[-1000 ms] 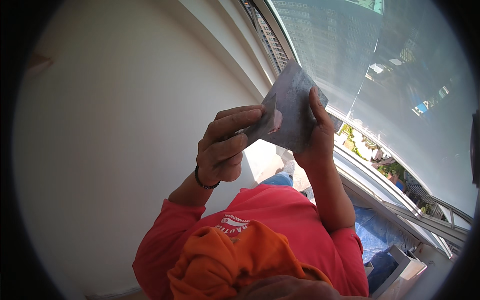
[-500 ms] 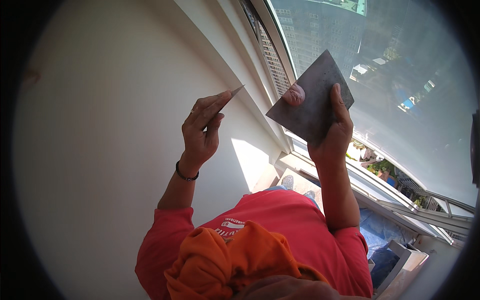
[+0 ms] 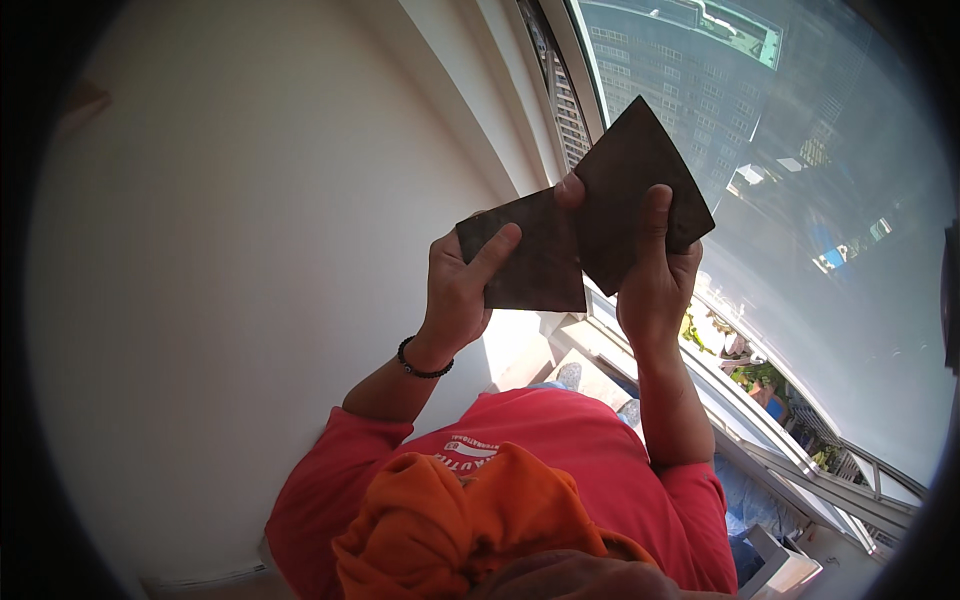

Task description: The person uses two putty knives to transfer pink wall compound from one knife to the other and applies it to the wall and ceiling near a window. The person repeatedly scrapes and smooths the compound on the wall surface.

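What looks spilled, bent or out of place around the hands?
Nothing clearly stands out. The left hand grips one dark plate, the right hand another dark plate; neither looks bent. A pinkish lump shows where their edges meet in view, with no drips visible. Shaded faces could hide small marks.

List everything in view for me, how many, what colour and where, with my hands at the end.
Larger flat plate: one, dark, in the right hand
Smaller flat plate: one, dark, in the left hand
Lump: one, pinkish, where the plates' edges meet in view
Wall: one, whitish, left
Window glass: one broad area, grey-green, right
Sheeting: one area, blue, lower right
Shoes: two, greyish, beyond the shirt
Bracelet: one, black, left wrist
Shirt: one, red, lower middle
Cloth: one, orange, lower edge
Left hand: one, bare, centre
Right hand: one, bare, right of centre
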